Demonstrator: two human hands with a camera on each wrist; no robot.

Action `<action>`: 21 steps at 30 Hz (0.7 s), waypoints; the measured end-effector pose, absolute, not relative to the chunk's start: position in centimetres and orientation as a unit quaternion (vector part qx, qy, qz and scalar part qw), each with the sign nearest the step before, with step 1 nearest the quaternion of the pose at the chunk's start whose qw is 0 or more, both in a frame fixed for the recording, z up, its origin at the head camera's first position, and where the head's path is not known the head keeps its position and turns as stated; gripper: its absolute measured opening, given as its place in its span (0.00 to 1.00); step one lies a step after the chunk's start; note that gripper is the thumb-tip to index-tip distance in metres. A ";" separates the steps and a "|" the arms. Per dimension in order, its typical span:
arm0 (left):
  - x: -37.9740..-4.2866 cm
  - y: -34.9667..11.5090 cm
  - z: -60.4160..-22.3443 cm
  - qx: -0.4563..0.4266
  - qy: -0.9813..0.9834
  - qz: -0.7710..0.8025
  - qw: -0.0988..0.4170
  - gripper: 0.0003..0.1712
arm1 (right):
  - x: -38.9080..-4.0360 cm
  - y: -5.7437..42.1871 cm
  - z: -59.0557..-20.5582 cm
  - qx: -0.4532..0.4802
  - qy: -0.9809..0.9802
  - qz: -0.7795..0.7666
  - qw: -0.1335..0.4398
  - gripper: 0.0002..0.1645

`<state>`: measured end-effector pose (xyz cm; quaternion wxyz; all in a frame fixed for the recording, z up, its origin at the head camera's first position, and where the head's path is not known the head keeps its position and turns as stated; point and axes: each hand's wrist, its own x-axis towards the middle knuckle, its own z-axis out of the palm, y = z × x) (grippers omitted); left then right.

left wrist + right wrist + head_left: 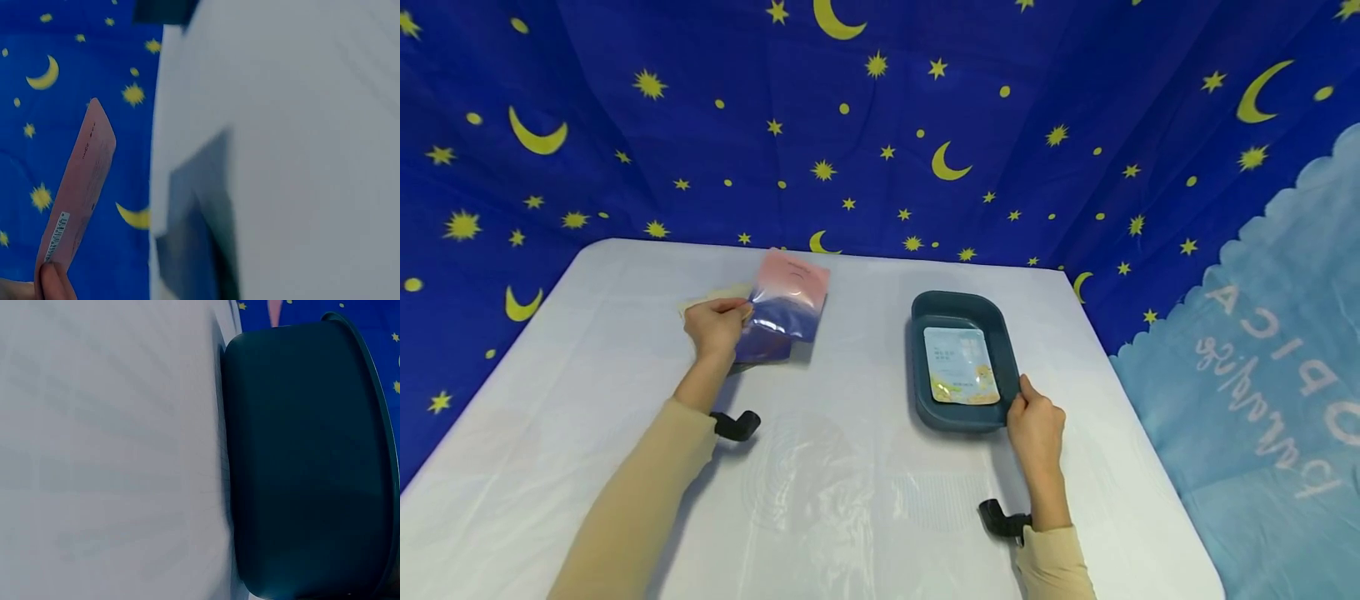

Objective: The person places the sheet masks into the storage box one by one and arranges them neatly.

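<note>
My left hand (717, 327) pinches the edge of a pink and purple sachet (788, 293), raised above the left part of the table. In the left wrist view the back of this sachet (78, 181) shows a barcode, with fingertips at its lower end. Beneath it lie another purple sachet (763, 346) and a pale one (730, 293), partly covered by the hand. At the right, my right hand (1036, 423) grips the near right corner of a dark teal basin (925, 408). Inside the basin lies a light blue sachet (961, 365) with yellow print.
The white-covered table (842, 467) stretches between the sachets and the basin. A blue curtain (880, 125) with moons and stars hangs behind it, and a light blue cloth (1262, 350) hangs on the right. Black wrist mounts (737, 426) stick out from both wrists.
</note>
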<state>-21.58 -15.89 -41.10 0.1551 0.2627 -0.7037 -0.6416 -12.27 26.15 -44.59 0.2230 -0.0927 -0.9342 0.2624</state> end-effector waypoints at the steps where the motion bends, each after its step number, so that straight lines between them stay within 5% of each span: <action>1: -21.6 -15.4 -40.7 0.259 -0.696 -0.652 0.153 0.10 | -12.3 26.1 -44.6 -0.092 -0.934 0.262 0.223 0.21; 21: -21.2 -0.8 -38.0 0.175 -0.678 -0.695 0.164 0.01 | -12.3 26.2 -44.4 -0.101 -0.935 0.268 0.209 0.22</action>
